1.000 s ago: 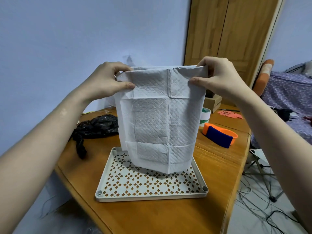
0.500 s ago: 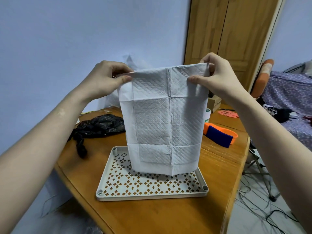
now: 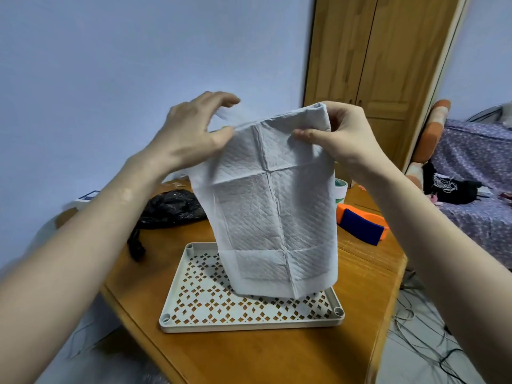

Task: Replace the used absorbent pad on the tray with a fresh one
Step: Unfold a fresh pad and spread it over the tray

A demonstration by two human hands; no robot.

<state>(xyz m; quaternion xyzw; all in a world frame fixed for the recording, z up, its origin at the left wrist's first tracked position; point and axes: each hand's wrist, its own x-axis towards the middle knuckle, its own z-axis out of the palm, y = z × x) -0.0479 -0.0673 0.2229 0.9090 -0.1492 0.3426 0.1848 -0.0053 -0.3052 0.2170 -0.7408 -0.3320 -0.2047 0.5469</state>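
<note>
Fresh pad (image 3: 273, 214), partly unfolded, hangs above the bare tray (image 3: 250, 324) on the counter (image 3: 277, 356). Right hand (image 3: 347, 137) pinches its top edge; left hand (image 3: 191, 134) spreads loosely beside it, thumb touching. Unfolding and laying remain.

Two hands, the left hand (image 3: 191, 134) and the right hand (image 3: 343, 137). One absorbent pad (image 3: 274, 206), one perforated tray (image 3: 177, 295). On the counter (image 3: 277, 356): one black plastic bag (image 3: 169, 209), one tape roll (image 3: 340, 191), one orange holder (image 3: 363, 223).

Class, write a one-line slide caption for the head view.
Both hands hold a folded absorbent pad above a lattice tray.
</note>
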